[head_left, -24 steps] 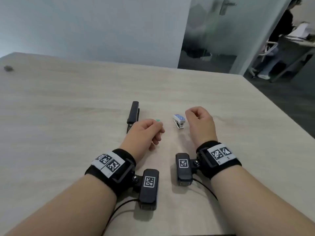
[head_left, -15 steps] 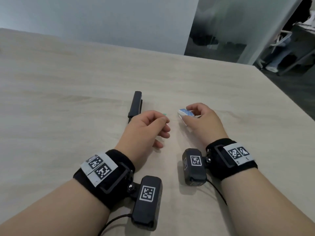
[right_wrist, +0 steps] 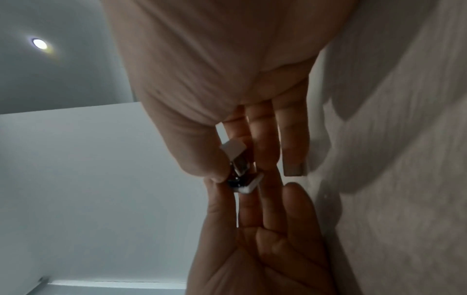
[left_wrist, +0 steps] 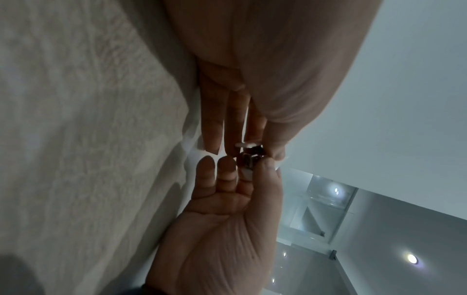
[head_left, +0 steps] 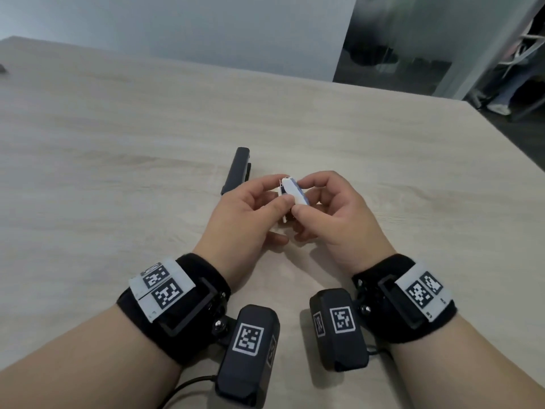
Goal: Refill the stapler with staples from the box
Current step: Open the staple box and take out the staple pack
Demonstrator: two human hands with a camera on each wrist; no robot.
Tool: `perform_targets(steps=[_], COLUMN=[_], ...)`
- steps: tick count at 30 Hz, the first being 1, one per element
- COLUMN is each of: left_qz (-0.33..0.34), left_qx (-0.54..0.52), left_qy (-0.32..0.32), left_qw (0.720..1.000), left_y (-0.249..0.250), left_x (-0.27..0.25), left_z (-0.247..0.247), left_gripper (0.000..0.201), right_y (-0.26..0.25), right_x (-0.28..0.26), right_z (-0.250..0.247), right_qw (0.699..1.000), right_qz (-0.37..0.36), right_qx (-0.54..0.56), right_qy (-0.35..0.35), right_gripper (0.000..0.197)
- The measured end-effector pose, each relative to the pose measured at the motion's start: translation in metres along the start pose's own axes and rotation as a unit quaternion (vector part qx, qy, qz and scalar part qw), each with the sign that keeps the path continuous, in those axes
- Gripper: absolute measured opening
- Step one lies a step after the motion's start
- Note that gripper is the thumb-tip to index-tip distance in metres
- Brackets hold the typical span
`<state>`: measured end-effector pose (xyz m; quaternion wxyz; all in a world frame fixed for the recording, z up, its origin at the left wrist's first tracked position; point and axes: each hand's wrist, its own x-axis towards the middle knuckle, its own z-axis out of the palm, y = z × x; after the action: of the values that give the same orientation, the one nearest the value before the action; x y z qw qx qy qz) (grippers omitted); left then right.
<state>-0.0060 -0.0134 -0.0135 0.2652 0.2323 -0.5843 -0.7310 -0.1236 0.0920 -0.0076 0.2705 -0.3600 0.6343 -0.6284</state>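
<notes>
Both hands hold a small white stapler point(head_left: 290, 188) with blue print, lifted a little above the wooden table point(head_left: 118, 172). My left hand point(head_left: 277, 193) pinches its near end between thumb and fingers. My right hand point(head_left: 303, 197) pinches it from the other side, thumb on the white top. In the left wrist view the small stapler point(left_wrist: 248, 154) shows a metal core between white shells, left hand point(left_wrist: 252, 119) above and right hand point(left_wrist: 227, 199) below. The right wrist view shows the stapler point(right_wrist: 240, 165) between the right hand point(right_wrist: 227, 119) and the left hand point(right_wrist: 265, 229).
A long black stapler point(head_left: 236, 169) lies on the table just beyond my left hand. The table's right edge point(head_left: 501, 143) runs diagonally to the floor. A small dark object point(head_left: 2, 67) sits at the far left edge. A glass partition point(head_left: 413, 54) stands behind.
My right hand picked the small white stapler up off the table and brought it left. My left hand came in and took hold of it too. The green item by the left fingers is out of sight.
</notes>
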Motion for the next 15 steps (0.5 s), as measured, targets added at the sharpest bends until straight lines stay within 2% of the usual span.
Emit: perform_targets(steps=[6, 10, 13, 15], left_qz=[-0.011, -0.053, -0.068, -0.067], left_qx=[0.027, 0.026, 0.038, 0.029], left_qy=[-0.018, -0.049, -0.065, -0.063], left_qw=[0.999, 0.997, 0.995, 0.995], left_y=[-0.003, -0.003, -0.002, 0.001], left_x=[0.0, -0.003, -0.005, -0.004], left_z=[0.003, 0.007, 0.007, 0.004], left_gripper=[0.027, 0.025, 0.025, 0.025], right_y=[-0.002, -0.002, 0.0, 0.001], right_x=[0.001, 0.005, 0.009, 0.01], right_z=[-0.007, -0.015, -0.018, -0.018], right_qw=[0.996, 0.988, 0.99, 0.991], right_qz=[-0.038, -0.06, -0.049, -0.048], right_qx=[-0.037, -0.022, -0.005, 0.009], right_qy=[0.076, 0.137, 0.132, 0.125], right_gripper=[0.013, 0.01, 0.004, 0.011])
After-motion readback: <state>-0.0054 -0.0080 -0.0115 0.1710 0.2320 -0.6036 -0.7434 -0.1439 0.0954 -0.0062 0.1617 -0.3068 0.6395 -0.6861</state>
